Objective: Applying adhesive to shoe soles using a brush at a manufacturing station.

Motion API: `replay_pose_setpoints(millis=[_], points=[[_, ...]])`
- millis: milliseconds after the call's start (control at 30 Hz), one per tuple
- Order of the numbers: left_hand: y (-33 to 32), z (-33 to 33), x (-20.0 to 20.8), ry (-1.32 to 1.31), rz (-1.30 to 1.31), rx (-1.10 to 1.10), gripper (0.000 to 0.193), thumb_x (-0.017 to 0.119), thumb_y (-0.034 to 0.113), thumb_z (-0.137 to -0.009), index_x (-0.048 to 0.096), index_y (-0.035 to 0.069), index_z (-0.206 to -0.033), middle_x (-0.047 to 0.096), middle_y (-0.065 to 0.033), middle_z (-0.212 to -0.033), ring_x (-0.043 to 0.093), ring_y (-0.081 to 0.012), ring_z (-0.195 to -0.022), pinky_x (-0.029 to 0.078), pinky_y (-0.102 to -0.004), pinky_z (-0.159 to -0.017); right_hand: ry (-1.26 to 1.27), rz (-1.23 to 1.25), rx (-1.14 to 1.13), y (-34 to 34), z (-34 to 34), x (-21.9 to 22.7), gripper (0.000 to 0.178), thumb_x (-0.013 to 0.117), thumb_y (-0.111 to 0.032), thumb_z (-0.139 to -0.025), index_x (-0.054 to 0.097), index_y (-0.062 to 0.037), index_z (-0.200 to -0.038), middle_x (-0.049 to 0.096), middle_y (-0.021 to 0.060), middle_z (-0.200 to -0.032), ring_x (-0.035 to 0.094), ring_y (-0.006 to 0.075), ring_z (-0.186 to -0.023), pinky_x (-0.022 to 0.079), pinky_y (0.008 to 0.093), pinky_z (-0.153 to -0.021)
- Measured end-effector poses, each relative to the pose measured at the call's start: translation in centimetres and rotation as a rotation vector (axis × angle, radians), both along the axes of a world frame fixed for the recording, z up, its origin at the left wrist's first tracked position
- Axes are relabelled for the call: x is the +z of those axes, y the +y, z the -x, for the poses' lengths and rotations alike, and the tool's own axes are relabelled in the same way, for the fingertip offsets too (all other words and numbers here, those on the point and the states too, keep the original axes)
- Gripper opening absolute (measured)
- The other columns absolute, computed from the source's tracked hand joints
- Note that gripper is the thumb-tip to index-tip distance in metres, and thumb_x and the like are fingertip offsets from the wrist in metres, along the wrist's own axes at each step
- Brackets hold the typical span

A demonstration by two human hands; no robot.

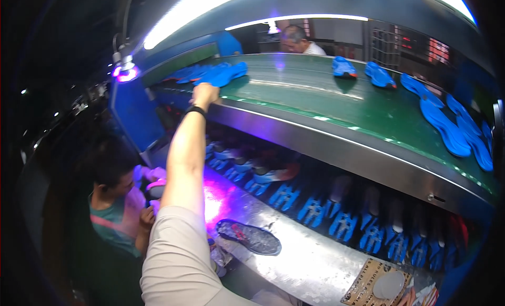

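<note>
My left hand (204,93) reaches up and forward to the near edge of the green conveyor belt (326,103). A black band sits on its wrist. It touches a cluster of flat blue shoe soles (218,73) lying at the belt's left end. Its fingers are curled, and I cannot tell whether they grip a sole. My right hand is out of view. A dark shoe sole (248,236) lies on the steel bench (310,264) below my arm.
Two blue shoes (343,68) and more blue soles (447,127) lie further along the belt. A lower shelf (315,208) holds rows of shoes and blue soles. A co-worker (115,201) sits at left, another person (300,40) stands behind the belt. A purple lamp (126,72) glows at upper left.
</note>
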State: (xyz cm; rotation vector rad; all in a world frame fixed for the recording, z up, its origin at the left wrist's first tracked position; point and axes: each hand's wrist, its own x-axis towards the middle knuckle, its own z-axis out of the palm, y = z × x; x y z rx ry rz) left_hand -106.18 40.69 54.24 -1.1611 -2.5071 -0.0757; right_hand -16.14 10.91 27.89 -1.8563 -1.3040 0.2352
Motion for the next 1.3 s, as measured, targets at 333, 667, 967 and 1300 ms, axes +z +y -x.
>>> replay_pose_setpoints(millis=[333,667,967,1300], points=[[-8.1,-9.8,-1.0,-0.223,-0.965,-0.261,0.035,0.081,0.032,-0.075,0.065,0.000,-0.071,0.066,-0.0198,-0.065,0.066,-0.0364,-0.065,0.053,-0.0438,-0.069,-0.352,-0.188,-0.003,0.8,-4.2,-6.8,0.029,0.064,-0.023,-0.099,0.068,0.0005,-0.115,0.069,0.0180,-0.111,0.066,0.0294,-0.100,0.053,0.0368,-0.086],[-19.4,-22.3,-2.3,-0.875,-1.774,-0.657,0.018,0.061,0.003,-0.091,0.064,-0.003,-0.107,0.065,-0.0029,-0.085,0.060,-0.0093,-0.079,0.049,-0.0252,-0.071,-0.426,-0.299,0.050,2.4,-6.8,-9.9,0.022,0.064,-0.021,-0.100,0.069,-0.0073,-0.116,0.067,0.0176,-0.121,0.070,0.0315,-0.098,0.058,0.0334,-0.077],[-27.1,-43.6,-17.0,-1.870,-0.750,-0.737,0.023,0.065,0.012,-0.093,0.069,-0.004,-0.109,0.069,-0.0053,-0.095,0.062,-0.0101,-0.089,0.048,-0.0233,-0.079,0.408,-0.311,0.017,1.7,-5.5,-5.9,0.028,0.058,-0.016,-0.102,0.062,0.0022,-0.122,0.065,0.0121,-0.118,0.061,0.0227,-0.109,0.048,0.0343,-0.098],[-35.5,-55.7,-27.2,-2.937,0.059,-0.655,0.074,0.062,0.032,-0.095,0.029,-0.004,-0.150,0.050,-0.0275,-0.140,0.054,-0.0400,-0.128,0.044,-0.0511,-0.109,0.251,-0.056,0.323,1.5,-2.7,2.8,0.015,0.062,-0.014,-0.096,0.068,-0.0005,-0.101,0.066,0.0012,-0.081,0.057,0.0084,-0.073,0.047,0.0246,-0.068]])
